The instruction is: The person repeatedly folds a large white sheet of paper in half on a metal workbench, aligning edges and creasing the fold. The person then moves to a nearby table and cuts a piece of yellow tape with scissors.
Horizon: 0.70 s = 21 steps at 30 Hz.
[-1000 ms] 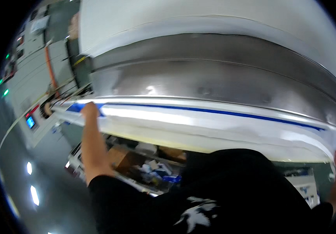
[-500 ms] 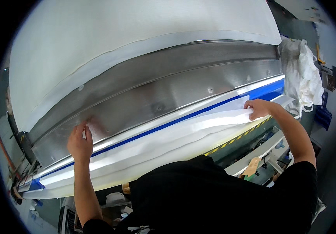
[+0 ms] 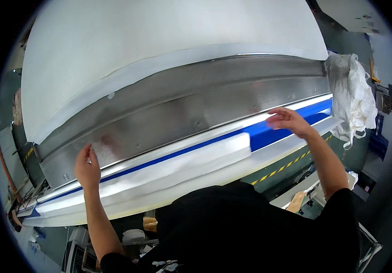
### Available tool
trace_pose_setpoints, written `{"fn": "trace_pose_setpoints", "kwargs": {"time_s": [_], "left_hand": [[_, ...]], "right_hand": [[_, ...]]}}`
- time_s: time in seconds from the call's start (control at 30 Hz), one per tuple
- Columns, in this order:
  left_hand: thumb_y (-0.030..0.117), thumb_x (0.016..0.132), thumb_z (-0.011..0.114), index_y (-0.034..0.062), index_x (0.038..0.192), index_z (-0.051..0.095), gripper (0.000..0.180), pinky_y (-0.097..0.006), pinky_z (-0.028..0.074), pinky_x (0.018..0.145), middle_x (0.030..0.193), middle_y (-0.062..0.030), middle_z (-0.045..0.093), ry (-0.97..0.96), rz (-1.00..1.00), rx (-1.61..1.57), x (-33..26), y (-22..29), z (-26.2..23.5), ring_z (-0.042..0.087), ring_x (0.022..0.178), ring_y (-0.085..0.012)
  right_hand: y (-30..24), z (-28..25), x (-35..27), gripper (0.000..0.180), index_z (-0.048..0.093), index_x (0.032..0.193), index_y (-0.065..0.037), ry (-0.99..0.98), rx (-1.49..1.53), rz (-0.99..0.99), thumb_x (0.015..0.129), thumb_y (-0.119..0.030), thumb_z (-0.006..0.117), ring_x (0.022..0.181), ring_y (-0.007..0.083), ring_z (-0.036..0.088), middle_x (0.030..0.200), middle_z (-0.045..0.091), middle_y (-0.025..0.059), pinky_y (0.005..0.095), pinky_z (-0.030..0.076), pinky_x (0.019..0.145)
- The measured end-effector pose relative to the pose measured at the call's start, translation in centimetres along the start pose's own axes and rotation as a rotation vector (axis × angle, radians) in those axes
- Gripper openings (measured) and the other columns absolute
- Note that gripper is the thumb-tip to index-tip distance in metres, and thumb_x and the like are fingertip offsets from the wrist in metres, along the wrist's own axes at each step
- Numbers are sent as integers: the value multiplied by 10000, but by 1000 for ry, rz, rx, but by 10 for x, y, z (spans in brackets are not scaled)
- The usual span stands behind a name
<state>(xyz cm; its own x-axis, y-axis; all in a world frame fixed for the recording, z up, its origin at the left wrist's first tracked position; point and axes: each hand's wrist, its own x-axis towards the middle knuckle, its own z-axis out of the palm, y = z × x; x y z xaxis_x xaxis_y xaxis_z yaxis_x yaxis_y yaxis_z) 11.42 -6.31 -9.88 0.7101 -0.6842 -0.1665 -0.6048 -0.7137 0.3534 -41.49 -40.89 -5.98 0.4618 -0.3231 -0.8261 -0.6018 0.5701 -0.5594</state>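
Nearest the camera, the person's black-sleeved torso fills the lower middle, both forearms reaching up and away to a long work ledge. Left hand (image 3: 87, 167): fingers loosely curled, thumb raised, fingertips resting at the far edge of the white fabric strip (image 3: 168, 170); whether it pinches the cloth cannot be told from this view. The strip lies folded along the ledge, running from the left end to just past the middle, where it ends in a square-cut edge. Right hand (image 3: 287, 121): fingers spread and nearly flat, palm down, holding nothing, over the blue band (image 3: 275, 131) exposed to the right of the strip's end; contact with the band looks likely but is blurred. Below the strip, a pale cream ledge front (image 3: 269, 157). Behind the hands, a curved stainless steel guard (image 3: 191, 109) with rivets spans the width. Beyond it, a broad white sheet (image 3: 159, 50) covers the large drum. Far right, a bunched white plastic bag (image 3: 351, 95) hangs beside the machine; yellow-black hazard tape (image 3: 291, 164) marks the frame beneath.
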Motion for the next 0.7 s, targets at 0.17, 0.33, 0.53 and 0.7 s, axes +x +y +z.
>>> {"fn": "trace_pose_setpoints", "kwargs": {"time_s": [0.17,0.33,0.53,0.7], "left_hand": [[72,854,646,70,1018,674,167,-323,517,719,895,-105,677,-16,256,-304,-26,69,2,660,793,-217],[64,828,672,49,993,661,166,-269,499,648,836,-88,647,-212,253,-818,-73,165,-15,635,713,-175],[123,904,627,32,1131,632,244,-254,495,660,886,-89,675,-236,0,-1053,-87,164,-28,631,749,-124],[121,903,636,15,1070,651,198,-249,504,692,849,-93,691,-395,-20,-1067,-80,147,-35,645,752,-122]], "right_hand": [[-45,137,21,797,405,1419,-94,-347,481,-193,667,74,610,1324,312,426,1397,466,190,441,341,1105],[-68,242,39,806,337,1470,-151,-707,681,-328,733,-20,635,1381,283,340,1505,329,155,438,306,1115],[-84,302,34,760,268,1501,-179,-826,682,-333,819,-175,602,1371,260,342,1555,237,114,413,241,1130],[-90,319,25,655,238,1509,-158,-799,667,-305,924,-320,484,1324,213,365,1534,275,78,395,227,1124]]}}
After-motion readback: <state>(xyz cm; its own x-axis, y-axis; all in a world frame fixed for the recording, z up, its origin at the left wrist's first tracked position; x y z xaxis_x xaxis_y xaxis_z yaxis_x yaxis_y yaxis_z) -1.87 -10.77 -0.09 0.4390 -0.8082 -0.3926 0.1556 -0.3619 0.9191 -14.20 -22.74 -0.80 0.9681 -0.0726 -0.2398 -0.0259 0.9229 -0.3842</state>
